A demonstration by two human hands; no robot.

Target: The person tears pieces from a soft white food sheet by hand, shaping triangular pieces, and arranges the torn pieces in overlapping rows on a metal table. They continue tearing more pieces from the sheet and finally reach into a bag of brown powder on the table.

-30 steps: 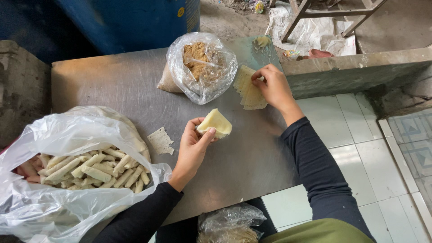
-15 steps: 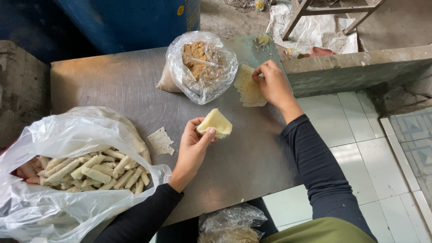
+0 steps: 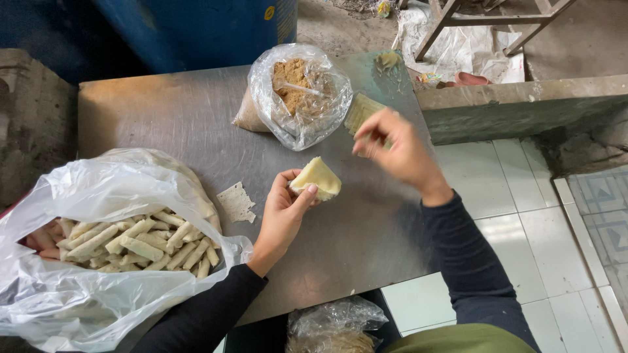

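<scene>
My left hand (image 3: 281, 219) holds a pale yellow folded wrapper (image 3: 317, 178) between thumb and fingers, just above the metal table (image 3: 170, 117). My right hand (image 3: 399, 153) hovers blurred to its right, fingers curled, in front of a stack of thin pale wrappers (image 3: 362, 108). I cannot make out whether it carries a sheet. A clear plastic bag of brown crumbly filling (image 3: 297, 91) with a spoon in it stands behind both hands.
A big white plastic bag (image 3: 98, 196) of several finished pale rolls (image 3: 137, 245) fills the table's left side. A torn wrapper scrap (image 3: 235, 201) lies beside it. A blue barrel (image 3: 196, 33) stands behind, a concrete ledge (image 3: 523, 104) and tiled floor (image 3: 523, 189) lie right, and another bag (image 3: 333, 323) sits below.
My right hand has lifted off the wrapper stack and swung down and left toward my left hand. The left hand and its folded wrapper have stayed put.
</scene>
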